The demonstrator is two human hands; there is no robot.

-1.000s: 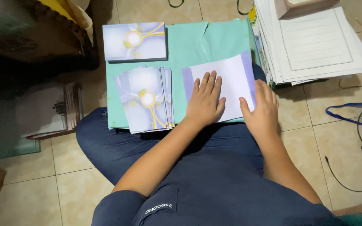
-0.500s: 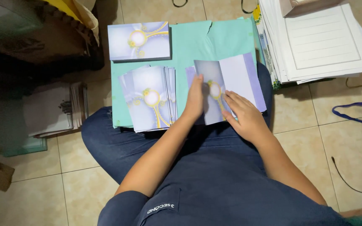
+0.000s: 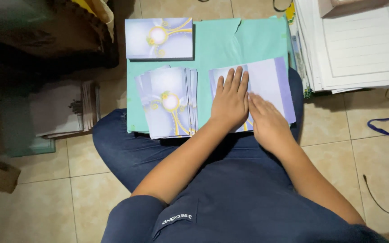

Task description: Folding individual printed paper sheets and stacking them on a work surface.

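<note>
Green sheet (image 3: 257,40) on lap, bearing lilac card stack (image 3: 159,38), fanned cards (image 3: 167,102), folded card (image 3: 271,85)

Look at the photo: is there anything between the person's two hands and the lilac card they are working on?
Nothing visible. The left hand and the right hand both lie flat, directly on the lilac card, which rests on the green sheet. The fanned pile of cards sits beside it, to the left.

Lavender sheet's (image 3: 271,83) middle — under 2 flat hands
</note>
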